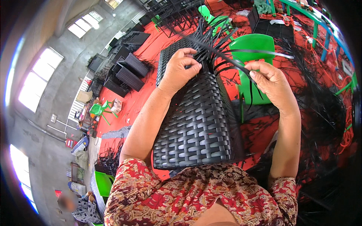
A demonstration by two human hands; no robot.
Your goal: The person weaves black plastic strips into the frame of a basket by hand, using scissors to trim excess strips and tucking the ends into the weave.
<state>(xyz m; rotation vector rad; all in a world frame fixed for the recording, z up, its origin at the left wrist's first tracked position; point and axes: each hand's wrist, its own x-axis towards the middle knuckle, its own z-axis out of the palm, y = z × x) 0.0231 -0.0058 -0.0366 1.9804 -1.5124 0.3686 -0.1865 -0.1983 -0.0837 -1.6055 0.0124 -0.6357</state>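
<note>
In front of me is a long woven panel point(192, 128) of flat, glossy black plastic strips, its near end against my body. Loose strips point(205, 41) fan out from its far part in a tangled bunch. My right hand point(269, 81) pinches one black strip point(230, 60) between thumb and forefinger, off to the right of the weave. This strip runs up and leftward over the bunch. Against the weave beside the bunch, my left hand point(181, 71) has its fingers curled in toward the thumb; whatever lies between the fingertips is hidden.
A green plastic chair point(254, 49) stands just beyond my right hand. Black strip scraps point(301, 75) litter the red floor covering point(132, 105) at right. Woven black pieces point(128, 73) stand farther left. Another person point(85, 209) is at lower left.
</note>
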